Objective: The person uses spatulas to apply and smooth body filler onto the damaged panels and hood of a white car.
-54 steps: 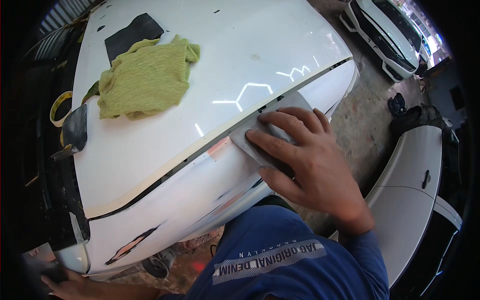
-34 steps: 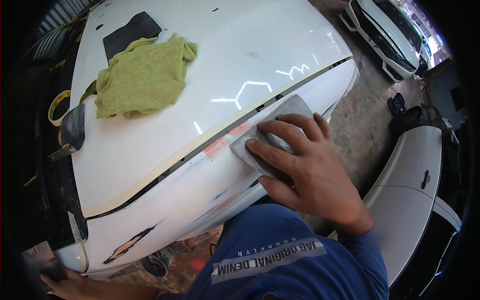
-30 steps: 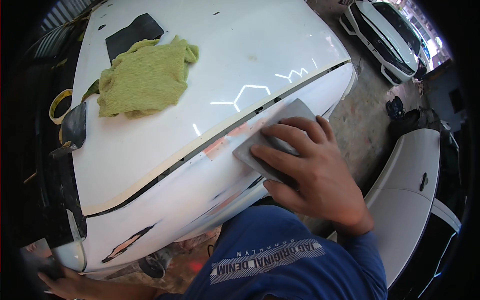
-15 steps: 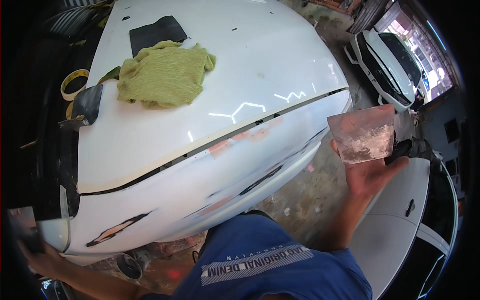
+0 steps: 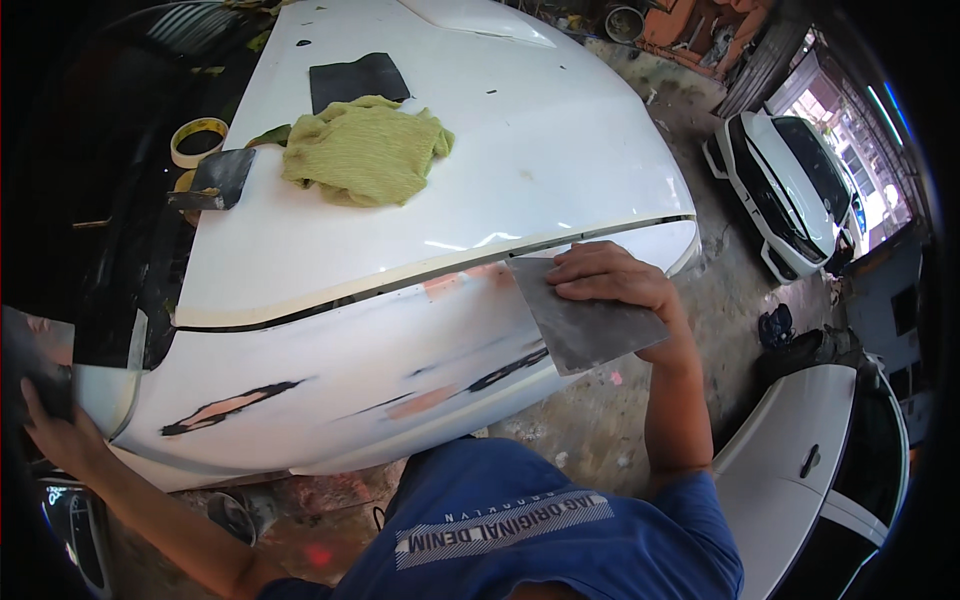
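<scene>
My right hand (image 5: 612, 275) lies palm down over a dark grey sheet of sandpaper (image 5: 590, 325), its fingers folded across the upper edge. The sheet is over the white fender (image 5: 300, 370), which shows pinkish filler patches and dark scraped streaks. Whether its underside touches the paint cannot be seen. At the far left, my left hand (image 5: 65, 435) grips the lower edge of a dark flat sheet (image 5: 38, 350) with a pinkish patch. One digit shows in front of it; the other fingers are partly hidden.
On the white hood (image 5: 520, 130) lie a crumpled green cloth (image 5: 370, 155) and a black sheet (image 5: 360, 82). A tape roll (image 5: 198, 142) and a folded dark sheet (image 5: 228, 178) sit by the windshield. A white car door (image 5: 800, 450) stands right; another white car (image 5: 785, 190) is beyond.
My right hand has turned from palm up to palm down and moved left onto the fender with the sandpaper, whose dark face now shows. The view has shifted; the left hand appears higher.
</scene>
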The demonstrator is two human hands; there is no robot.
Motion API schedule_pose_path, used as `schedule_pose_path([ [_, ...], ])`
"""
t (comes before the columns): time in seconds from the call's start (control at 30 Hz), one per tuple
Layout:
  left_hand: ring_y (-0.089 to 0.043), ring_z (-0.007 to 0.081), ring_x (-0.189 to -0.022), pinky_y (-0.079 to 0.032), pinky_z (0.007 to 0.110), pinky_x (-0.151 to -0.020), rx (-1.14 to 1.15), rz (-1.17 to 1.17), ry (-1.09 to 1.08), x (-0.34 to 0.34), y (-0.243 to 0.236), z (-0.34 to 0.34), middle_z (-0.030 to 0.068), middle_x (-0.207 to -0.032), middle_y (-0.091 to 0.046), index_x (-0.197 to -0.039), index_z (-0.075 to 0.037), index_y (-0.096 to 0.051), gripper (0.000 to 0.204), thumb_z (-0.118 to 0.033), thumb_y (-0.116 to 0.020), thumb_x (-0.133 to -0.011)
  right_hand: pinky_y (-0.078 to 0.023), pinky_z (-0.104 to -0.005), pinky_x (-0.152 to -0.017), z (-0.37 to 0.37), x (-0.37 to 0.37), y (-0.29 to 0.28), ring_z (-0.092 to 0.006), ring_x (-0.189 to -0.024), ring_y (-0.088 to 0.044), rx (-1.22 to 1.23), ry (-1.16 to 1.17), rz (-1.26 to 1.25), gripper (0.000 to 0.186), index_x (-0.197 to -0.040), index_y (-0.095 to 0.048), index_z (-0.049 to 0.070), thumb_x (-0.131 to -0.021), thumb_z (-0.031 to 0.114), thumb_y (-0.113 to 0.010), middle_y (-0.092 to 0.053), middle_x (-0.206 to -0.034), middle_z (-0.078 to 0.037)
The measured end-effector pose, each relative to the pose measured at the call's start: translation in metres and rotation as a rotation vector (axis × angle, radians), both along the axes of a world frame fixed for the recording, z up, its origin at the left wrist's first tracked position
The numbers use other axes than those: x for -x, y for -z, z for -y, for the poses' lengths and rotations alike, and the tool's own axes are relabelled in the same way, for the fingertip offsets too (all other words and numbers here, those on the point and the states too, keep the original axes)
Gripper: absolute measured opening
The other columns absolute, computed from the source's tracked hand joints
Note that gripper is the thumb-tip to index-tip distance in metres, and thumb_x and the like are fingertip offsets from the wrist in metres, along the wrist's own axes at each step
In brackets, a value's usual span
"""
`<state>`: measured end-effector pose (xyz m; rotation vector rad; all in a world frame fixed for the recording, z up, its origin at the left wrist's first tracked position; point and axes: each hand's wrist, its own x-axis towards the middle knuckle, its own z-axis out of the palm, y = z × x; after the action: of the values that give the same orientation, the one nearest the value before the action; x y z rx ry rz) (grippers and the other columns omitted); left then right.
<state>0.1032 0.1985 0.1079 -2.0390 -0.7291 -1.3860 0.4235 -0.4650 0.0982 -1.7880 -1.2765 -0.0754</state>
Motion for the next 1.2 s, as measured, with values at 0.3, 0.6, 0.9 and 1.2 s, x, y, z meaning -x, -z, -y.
schedule_pose_path([
  [0.3,-0.061,0.0413,-0.121,-0.05,0.042,-0.103,0.006,0.025,0.013,-0.005,0.005,-0.002,0.0267,-0.132,-0.058,-0.14,-0.007,-0.06,0.064,0.003,-0.08,-0.08,-0.048,-0.0455,-0.103,0.003,-0.017,0.008,-0.0342,-0.114,-0.066,0.034,-0.026,-0.058,0.038,-0.106,-0.079,0.003,-0.074,0.023,-0.075,-0.075,-0.113,-0.014],
  [0.6,-0.06,0.0315,-0.123,-0.05,0.038,-0.106,0.142,0.153,0.192,-0.019,0.008,0.011,0.0212,-0.136,-0.055,-0.139,-0.006,-0.06,0.062,0.011,-0.076,-0.081,-0.045,-0.0447,-0.107,-0.024,-0.018,0.004,-0.0337,-0.117,-0.062,0.056,-0.202,-0.059,0.044,-0.115,-0.077,0.003,-0.073,0.017,-0.076,-0.073,-0.12,-0.012],
  [0.9,-0.064,0.0337,-0.12,-0.048,0.038,-0.106,0.344,0.365,0.48,-0.013,0.011,-0.012,0.0211,-0.128,-0.065,-0.134,-0.003,-0.064,0.051,0.0,-0.076,-0.084,-0.047,-0.0442,-0.103,-0.064,-0.007,-0.005,-0.0336,-0.116,-0.063,0.041,-0.295,-0.07,0.047,-0.113,-0.077,0.002,-0.069,0.018,-0.077,-0.072,-0.121,-0.012],
  [1.2,-0.058,0.0306,-0.125,-0.046,0.042,-0.11,0.836,0.815,1.078,-0.042,-0.01,0.069,0.0191,-0.139,-0.056,-0.135,0.007,-0.056,0.045,-0.019,-0.066,-0.099,-0.044,-0.0556,-0.109,-0.017,0.018,0.029,-0.0332,-0.128,-0.058,-0.63,-0.264,-0.404,0.042,-0.138,-0.057,0.0,-0.102,0.02,-0.062,-0.06,-0.14,-0.016],
])
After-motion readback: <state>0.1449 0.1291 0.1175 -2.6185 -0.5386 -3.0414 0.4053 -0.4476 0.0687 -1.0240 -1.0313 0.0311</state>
